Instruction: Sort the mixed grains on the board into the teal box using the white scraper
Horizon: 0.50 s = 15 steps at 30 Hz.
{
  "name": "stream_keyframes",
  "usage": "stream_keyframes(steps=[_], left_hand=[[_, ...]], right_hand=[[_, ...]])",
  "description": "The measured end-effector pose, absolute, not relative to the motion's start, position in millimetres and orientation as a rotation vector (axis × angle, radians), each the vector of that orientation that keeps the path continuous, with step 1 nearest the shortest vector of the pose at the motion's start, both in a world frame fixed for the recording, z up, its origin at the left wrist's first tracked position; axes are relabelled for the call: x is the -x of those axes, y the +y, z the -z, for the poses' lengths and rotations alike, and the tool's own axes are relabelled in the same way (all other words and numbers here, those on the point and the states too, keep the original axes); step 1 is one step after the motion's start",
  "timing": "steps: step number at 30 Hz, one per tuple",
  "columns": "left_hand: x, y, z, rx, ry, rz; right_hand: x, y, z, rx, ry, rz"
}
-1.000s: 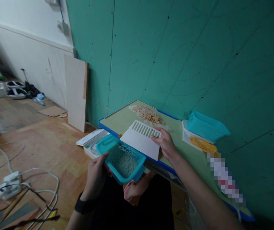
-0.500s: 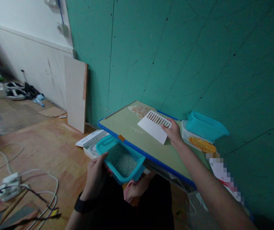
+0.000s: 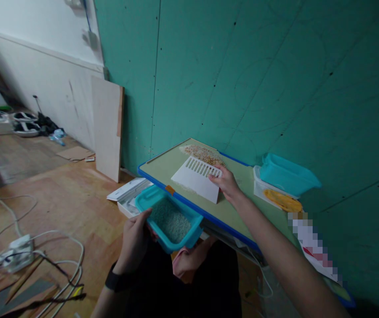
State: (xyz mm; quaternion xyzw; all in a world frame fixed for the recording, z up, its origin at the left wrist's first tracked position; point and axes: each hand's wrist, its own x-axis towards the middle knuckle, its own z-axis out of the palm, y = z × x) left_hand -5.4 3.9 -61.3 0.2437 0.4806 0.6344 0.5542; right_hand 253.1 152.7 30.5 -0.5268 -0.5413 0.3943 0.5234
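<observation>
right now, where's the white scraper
In the head view, the scraper is central, in the right hand, between the grain pile and the tub in the left hand.

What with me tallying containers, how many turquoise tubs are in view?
2. One tub is in the left hand by the near edge of the table; the other tub is on the right, near the green wall. More may be hidden.

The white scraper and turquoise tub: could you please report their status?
Left hand holding turquoise tub by rim. Right hand gripping white scraper over table. Mixed-grain pile just beyond scraper.
</observation>
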Motion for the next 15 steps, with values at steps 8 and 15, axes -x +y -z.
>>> stream_keyframes(steps=[8,15], left_hand=[[4.2,4.2,60.1,-0.580,1.110,-1.487],[4.7,4.5,66.2,-0.589,1.090,-1.499]], right_hand=[[-238.8,115.9,-20.6,1.200,-1.239,-1.044],[-237.2,108.0,-27.2,1.152,-1.239,-0.985]])
